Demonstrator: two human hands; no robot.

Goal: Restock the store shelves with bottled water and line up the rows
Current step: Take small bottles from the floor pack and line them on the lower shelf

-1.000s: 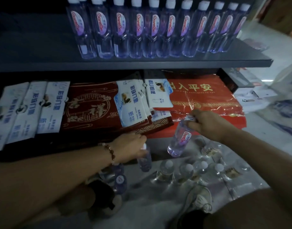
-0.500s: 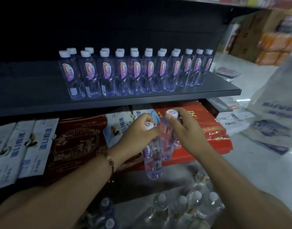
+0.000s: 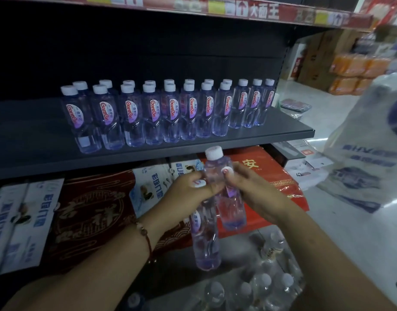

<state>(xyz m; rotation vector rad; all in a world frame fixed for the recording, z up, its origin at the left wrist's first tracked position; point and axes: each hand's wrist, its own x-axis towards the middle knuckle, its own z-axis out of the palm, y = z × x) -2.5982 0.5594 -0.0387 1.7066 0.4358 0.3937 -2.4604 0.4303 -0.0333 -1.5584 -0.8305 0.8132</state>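
Observation:
Clear water bottles [image 3: 152, 113] with white caps and pink-purple labels stand in two rows on the dark middle shelf [image 3: 148, 154], filling its centre and right. The left part of that shelf [image 3: 24, 131] is bare. Just below the shelf's front edge, my left hand [image 3: 188, 194] is shut on a water bottle [image 3: 205, 248] that hangs down from its cap end. My right hand [image 3: 255, 196] is shut on a second bottle [image 3: 233, 212], whose white cap [image 3: 213, 152] sticks up between the two hands. The two bottles touch.
The lower shelf holds red patterned packs [image 3: 92, 216], a red box [image 3: 271, 176] and white-blue packets [image 3: 20, 221]. A shrink-wrapped pack of water bottles [image 3: 260, 288] lies on the floor below my hands. A large white plastic bag [image 3: 368, 153] stands at right. Orange packs [image 3: 354, 72] sit further down the aisle.
Both hands have risen from the pack on the floor to just under the middle shelf, each carrying a bottle, and have come together. My view has tilted up.

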